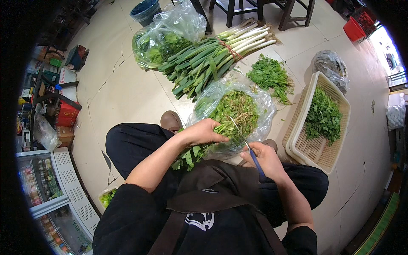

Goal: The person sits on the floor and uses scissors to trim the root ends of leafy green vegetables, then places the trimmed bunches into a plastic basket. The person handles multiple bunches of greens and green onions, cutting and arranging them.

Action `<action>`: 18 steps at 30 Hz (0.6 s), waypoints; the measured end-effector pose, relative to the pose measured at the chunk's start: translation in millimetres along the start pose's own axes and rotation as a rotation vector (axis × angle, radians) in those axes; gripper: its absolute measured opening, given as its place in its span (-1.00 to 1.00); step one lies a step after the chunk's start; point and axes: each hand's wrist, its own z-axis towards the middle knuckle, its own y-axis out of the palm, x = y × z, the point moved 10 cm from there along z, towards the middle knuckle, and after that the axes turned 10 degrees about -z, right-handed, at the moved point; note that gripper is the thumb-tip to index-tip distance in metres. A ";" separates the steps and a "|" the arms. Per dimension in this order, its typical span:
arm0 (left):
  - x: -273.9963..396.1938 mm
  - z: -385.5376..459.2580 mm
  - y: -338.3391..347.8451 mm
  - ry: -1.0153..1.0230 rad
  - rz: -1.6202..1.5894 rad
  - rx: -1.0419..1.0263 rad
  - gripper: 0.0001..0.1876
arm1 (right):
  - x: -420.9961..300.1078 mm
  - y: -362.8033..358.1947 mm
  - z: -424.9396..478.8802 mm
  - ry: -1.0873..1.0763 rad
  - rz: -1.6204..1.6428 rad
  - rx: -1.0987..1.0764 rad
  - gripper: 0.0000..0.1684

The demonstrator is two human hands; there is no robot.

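Note:
My left hand is closed around a bunch of coriander, whose leaves hang toward my apron and whose stems point away from me. In my right hand is a slim knife with a blue handle. Its thin blade lies close to the stem ends; I cannot tell whether it touches them. Beneath both hands an open clear plastic bag lies on the floor. Cut stems, roots and yellowed greens are heaped on it.
Beyond the bag lie tied leeks, bagged greens and loose coriander. At right, stacked cream plastic baskets hold more coriander, near a grey plastic bag. Dark stools stand behind; a glass-topped fridge is at left.

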 end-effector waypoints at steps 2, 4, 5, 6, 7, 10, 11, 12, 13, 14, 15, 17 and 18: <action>-3.0 -0.6 -1.8 -0.018 -0.016 0.013 -0.72 | -5.9 -4.1 -3.2 0.089 0.027 -0.024 -0.72; -7.8 -0.2 -4.5 -0.050 -0.060 0.030 -0.71 | -7.6 -8.3 -4.6 0.123 0.060 0.005 -0.72; -9.7 0.9 -2.3 -0.040 -0.155 0.009 -0.69 | -3.2 -9.9 -3.2 0.114 0.079 0.043 -0.70; -13.4 2.5 -1.0 -0.030 -0.248 -0.012 -0.68 | 0.1 -11.5 -1.0 0.103 0.100 0.079 -0.68; -17.8 4.6 0.1 -0.021 -0.342 -0.032 -0.66 | 1.8 -15.3 1.9 0.081 0.097 0.126 -0.68; -16.5 4.4 5.5 -0.077 -0.478 -0.100 -0.64 | 4.2 -28.3 6.7 0.020 0.091 0.270 -0.67; -8.0 0.9 7.6 -0.071 -0.548 -0.122 -0.65 | -2.6 -32.0 4.1 -0.042 0.071 0.327 -0.66; -2.5 -2.4 8.5 -0.065 -0.582 -0.141 -0.66 | -17.0 -34.2 -0.7 -0.103 0.048 0.382 -0.66; -3.4 -2.4 7.9 -0.065 -0.595 -0.132 -0.65 | -29.2 -36.4 -5.3 -0.165 0.025 0.438 -0.66; -4.6 -2.3 7.9 -0.066 -0.607 -0.124 -0.65 | -61.3 -41.1 -17.9 -0.403 -0.300 0.594 -0.61; -5.5 -2.2 8.0 -0.066 -0.620 -0.116 -0.64 | -71.4 -32.1 -16.2 -0.453 -0.410 0.536 -0.59; -7.8 -0.4 7.9 -0.050 -0.571 -0.115 -0.63 | -88.4 -13.1 -13.8 -0.547 -0.630 0.413 -0.56; -9.0 0.6 7.5 -0.042 -0.545 -0.115 -0.62 | -51.3 -6.7 5.6 -0.158 -0.547 0.181 -0.54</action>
